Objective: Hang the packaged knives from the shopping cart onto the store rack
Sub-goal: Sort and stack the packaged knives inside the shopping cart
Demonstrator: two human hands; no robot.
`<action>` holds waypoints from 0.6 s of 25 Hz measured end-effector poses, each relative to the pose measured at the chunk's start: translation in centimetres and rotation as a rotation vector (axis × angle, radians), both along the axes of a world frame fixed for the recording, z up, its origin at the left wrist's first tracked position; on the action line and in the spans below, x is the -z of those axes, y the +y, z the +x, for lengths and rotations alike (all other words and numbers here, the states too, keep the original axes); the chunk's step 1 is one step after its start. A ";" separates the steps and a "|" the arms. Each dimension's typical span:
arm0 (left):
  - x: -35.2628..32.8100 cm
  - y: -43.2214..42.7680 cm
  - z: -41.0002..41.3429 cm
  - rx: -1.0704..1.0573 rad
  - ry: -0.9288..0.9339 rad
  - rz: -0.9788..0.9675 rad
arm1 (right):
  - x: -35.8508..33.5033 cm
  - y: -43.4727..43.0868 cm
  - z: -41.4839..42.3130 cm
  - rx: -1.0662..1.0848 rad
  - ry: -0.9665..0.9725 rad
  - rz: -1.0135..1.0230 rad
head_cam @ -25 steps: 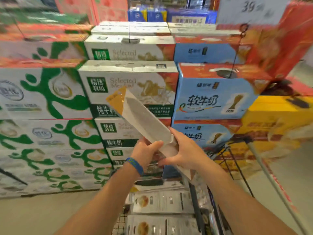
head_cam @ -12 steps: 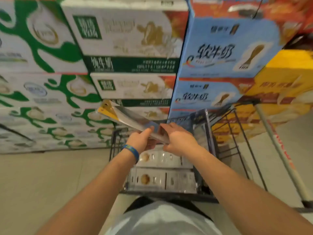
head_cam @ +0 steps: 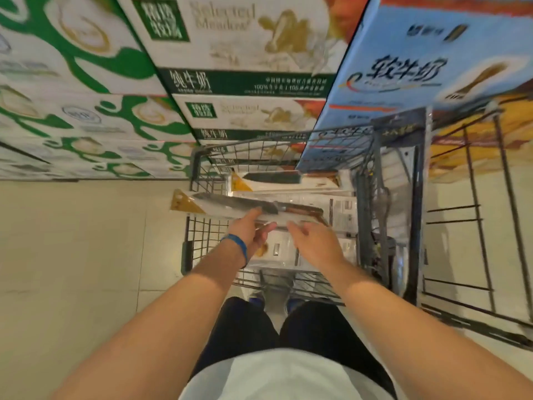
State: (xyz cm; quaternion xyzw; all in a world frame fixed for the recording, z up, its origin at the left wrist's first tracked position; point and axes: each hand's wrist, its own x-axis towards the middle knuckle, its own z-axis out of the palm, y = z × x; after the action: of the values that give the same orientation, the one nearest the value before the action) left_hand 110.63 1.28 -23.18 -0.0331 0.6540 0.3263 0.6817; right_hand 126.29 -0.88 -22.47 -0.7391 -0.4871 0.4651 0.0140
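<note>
Left hand [head_cam: 251,230], blue wristband [head_cam: 237,246] at the wrist, held a packaged knife [head_cam: 245,205] from beneath near its middle, fingers closed onto the lower edge of the pack. Pack lay roughly level above the shopping cart [head_cam: 193,168], yellow card tip pointing out past the cart's left wall, wooden handle end toward the cart's middle. Right hand [head_cam: 313,241] was just beside the handle end, fingers loosely spread; could not tell whether they touched the pack. Below the held pack, inside the cart, lay further flat packs; a second packaged knife [head_cam: 284,181] with a yellow tip rested toward the cart's far end, apart from the held one. A dark tall package [head_cam: 399,180] stood along the cart's right wall. Beyond the cart's far end: stacked milk cartons [head_cam: 239,47], green-and-white on the left, blue toward the right. The store rack was not in view.
</note>
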 end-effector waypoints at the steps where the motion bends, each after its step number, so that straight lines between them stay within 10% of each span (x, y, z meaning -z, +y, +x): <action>1: 1.5 0.2 0.2 -0.005 -0.018 -0.010 | 0.9 0.3 -0.1 0.259 0.192 -0.207; 4: 5.1 0.9 1.5 0.039 -0.114 -0.016 | 4.7 1.7 0.3 0.817 0.619 -0.333; 9: 9.6 3.5 2.5 0.273 -0.094 0.109 | 9.1 4.8 0.3 1.305 0.756 -0.090; 15: 15.7 1.5 -2.0 1.051 0.719 0.148 | 13.5 8.9 -1.1 1.384 0.811 0.028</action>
State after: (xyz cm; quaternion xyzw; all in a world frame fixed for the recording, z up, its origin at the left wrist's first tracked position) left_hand 108.62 2.77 -38.91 0.4505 0.7467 -0.0163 0.4892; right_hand 125.21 8.03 -35.93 -0.6468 0.1189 0.5769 0.4844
